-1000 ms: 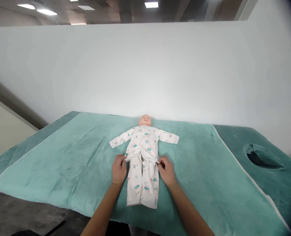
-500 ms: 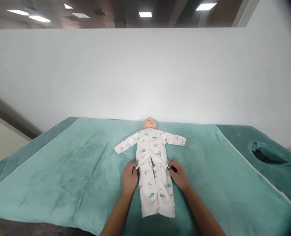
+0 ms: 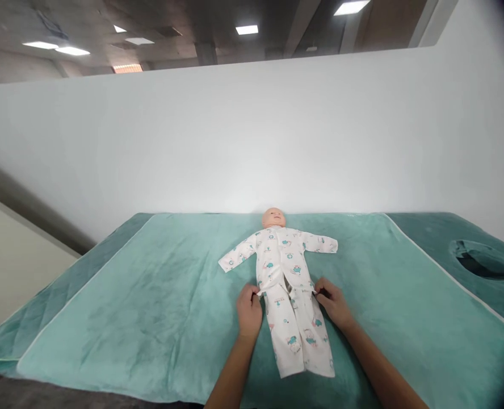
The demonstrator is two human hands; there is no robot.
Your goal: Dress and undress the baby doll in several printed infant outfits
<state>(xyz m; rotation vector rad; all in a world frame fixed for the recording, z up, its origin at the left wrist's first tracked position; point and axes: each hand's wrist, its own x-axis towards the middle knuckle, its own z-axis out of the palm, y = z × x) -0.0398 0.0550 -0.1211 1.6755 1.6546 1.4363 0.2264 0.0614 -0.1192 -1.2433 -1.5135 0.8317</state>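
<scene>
The person's left hand point(image 3: 250, 312) and right hand point(image 3: 334, 305) are closed, thumb to finger, on opposite sides of the hem of the printed baby shirt point(image 3: 277, 257), a spacing that probably keeps it spread flat. The baby doll point(image 3: 273, 217) lies beyond the hands, head beside the white wall point(image 3: 252, 142); matching trousers point(image 3: 301, 335) run from between them toward the forearms. The green blanket point(image 3: 145, 307) stretches past either hand, its white right edge well apart

Left forearm point(image 3: 234, 366) and right forearm point(image 3: 379, 362) bare, extended forward; left hand point(image 3: 249, 312) and right hand point(image 3: 334, 304) apart, near level, each curled, pinching.
</scene>
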